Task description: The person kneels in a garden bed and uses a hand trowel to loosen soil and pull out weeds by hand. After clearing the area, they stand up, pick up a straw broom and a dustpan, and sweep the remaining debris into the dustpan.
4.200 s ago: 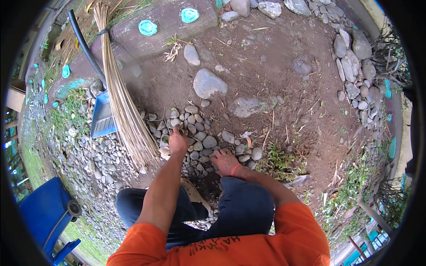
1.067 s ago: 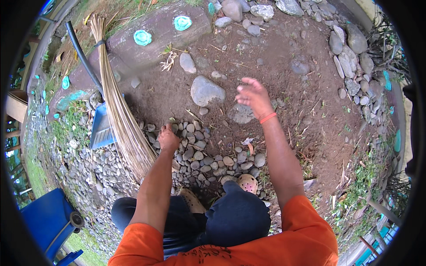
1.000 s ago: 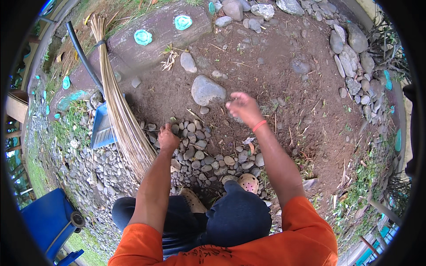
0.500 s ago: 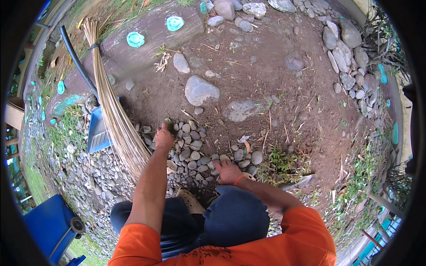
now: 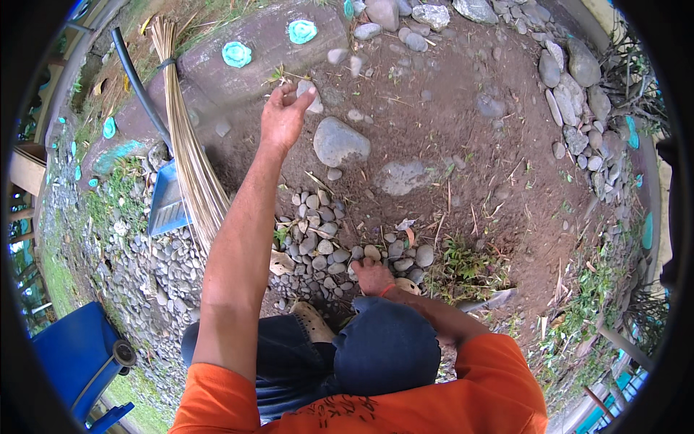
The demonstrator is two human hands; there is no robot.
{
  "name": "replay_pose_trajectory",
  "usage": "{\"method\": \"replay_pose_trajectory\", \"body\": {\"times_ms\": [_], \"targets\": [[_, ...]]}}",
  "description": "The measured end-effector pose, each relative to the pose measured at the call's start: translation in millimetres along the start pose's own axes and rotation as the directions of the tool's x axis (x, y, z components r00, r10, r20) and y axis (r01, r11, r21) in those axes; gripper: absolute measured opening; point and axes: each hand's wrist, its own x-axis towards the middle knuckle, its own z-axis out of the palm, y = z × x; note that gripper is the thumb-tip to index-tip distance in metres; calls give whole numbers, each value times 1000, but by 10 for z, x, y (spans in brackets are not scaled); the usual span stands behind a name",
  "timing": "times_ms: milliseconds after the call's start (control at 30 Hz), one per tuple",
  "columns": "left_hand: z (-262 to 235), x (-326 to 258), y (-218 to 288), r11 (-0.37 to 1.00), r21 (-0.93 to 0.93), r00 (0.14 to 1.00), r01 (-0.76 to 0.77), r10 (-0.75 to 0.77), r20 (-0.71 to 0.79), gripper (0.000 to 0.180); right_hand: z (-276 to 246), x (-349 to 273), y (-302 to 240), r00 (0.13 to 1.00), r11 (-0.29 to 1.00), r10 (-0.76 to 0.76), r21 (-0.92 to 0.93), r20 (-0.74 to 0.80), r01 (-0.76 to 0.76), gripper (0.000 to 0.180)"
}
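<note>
Because the corners are cut off by the dark round rim of the lens, the brown soil bed [image 5: 520, 166], which is the largest thing, is not seen to all its ends. Its lower part is covered by the orange shirt [image 5: 419, 398] and the dark blue trousers [image 5: 390, 347]. At the left, the blue wheeled bin [image 5: 76, 362] is cut by the rim. The broom [image 5: 186, 130] is seen lying aslant, with its lower tips hidden behind the left forearm [image 5: 238, 253]. Between the two forearms the pile of grey pebbles [image 5: 322, 249] is found, and its left side is partly covered. The blue dustpan [image 5: 166, 202] is overlapped by the broom. Farther up, the large smooth stone [image 5: 341, 142] is fully visible. The left hand [image 5: 283, 119] is held over the soil, released, with fingers parted and loosely bent; behind it a pale stone [image 5: 312, 100] is partly hidden, and whether it is touched cannot be told. The right hand [image 5: 371, 276] is placed at the pile's edge; its fingertips are hard to make out, so whether a pebble is grasped cannot be told. The smallest, a blurred pebble [image 5: 356, 66], is seen above the large stone.
</note>
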Motion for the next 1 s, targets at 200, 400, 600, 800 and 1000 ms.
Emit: {"method": "replay_pose_trajectory", "body": {"times_ms": [200, 400, 600, 800, 1000], "targets": [[-302, -696, -1106, 863, 503, 998, 45, -63, 19, 24, -160, 1, 84, 980, 992, -38, 129, 193, 13, 24], [61, -1396, -1736, 625, 759, 974, -183, 8, 228, 42, -157, 36, 156, 975, 994, -68, 99, 210, 48, 26], [211, -1385, -1737, 659, 750, 954, -63, -180, 238, 43, -364, 92, 298, 983, 977, -101, 200, 153, 70, 20], [145, -1265, -1803, 719, 690, 927, -87, -195, 320, 39, -1675, 729, 844, 930, 329, 364, 927, 54, -182, 7], [144, -1205, -1831, 760, 644, 932, -89, -164, 323, 33, -2296, 1339, 688, 754, 211, 513, 912, -410, 353, 58]]}}
